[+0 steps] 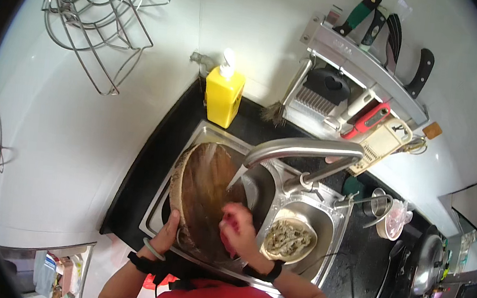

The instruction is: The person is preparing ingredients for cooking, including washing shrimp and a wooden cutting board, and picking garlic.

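Note:
A round wooden chopping board [206, 189] stands tilted in the left basin of a steel double sink [277, 174]. My left hand [166, 233] grips the board's near left rim. In my right hand [240, 231] is a pinkish-red cloth [227, 239], held against or close to the board's face; its exact contact cannot be told. Water runs from the curved steel tap [303, 148] onto the wet board. Beside it, in the right basin, sits a bowl [292, 260] of greyish, wet food [288, 240] that I cannot identify.
A yellow pump bottle [223, 98] stands behind the sink. Knives hang on a wall rack [371, 67], with a grater [381, 145] and brush [275, 111] below. Right of the sink are a small tap [365, 201], a bagged container [390, 224] and a lidded pan [425, 268].

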Available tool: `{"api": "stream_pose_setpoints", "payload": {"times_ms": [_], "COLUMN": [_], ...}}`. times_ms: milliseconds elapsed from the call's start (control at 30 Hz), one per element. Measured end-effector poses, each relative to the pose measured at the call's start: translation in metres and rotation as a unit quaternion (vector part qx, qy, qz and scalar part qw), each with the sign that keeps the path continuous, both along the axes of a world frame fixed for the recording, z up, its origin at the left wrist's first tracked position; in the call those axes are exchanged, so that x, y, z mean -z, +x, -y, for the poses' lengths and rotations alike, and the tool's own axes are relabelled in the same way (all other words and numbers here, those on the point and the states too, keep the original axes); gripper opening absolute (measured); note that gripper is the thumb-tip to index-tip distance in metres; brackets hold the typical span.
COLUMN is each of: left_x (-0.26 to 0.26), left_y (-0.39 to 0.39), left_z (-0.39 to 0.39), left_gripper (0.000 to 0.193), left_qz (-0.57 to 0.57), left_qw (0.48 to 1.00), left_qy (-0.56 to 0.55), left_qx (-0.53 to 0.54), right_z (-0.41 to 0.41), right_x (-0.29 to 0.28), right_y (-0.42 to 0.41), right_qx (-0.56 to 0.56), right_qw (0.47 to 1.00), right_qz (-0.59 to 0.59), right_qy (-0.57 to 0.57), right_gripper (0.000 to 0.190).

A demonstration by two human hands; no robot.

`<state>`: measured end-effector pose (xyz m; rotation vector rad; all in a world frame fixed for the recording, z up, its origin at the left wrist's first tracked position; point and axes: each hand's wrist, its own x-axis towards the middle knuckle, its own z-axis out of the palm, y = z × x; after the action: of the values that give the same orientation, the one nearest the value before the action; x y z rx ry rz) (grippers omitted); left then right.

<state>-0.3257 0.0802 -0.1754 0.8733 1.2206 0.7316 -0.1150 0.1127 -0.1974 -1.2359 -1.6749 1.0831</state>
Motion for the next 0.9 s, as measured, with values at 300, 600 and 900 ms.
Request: {"api": "stream_pose_setpoints", "payload": {"times_ms": [300,600,900], "left_x": [0.020,-0.020,-0.084], "left_y": [-0.013,-0.007,0.036], "left_z": [-0.005,-0.021,-0.059], "left_gripper": [0.069,0.056,0.046], "left_qz": [0.005,-0.222,-0.244], "left_qw": [0.999,0.935,0.861], "left_qy": [0.026,0.276,0.362], "left_qx": [0.034,-0.025,0.262], "right_z": [0.036,-0.016,-0.122], "right_x": [0.053,-0.001,0.212], "right_y": [0.001,-0.059,0.029], "right_qx": [0.070,-0.212,-0.055], "right_qw": [0.897,0.976,0.984], "right_qz": [-0.065,-0.041,-0.025], "right_qy": [-0.431,-0.029,-0.170], "right_gripper": [0.048,0.050,0.055]}}
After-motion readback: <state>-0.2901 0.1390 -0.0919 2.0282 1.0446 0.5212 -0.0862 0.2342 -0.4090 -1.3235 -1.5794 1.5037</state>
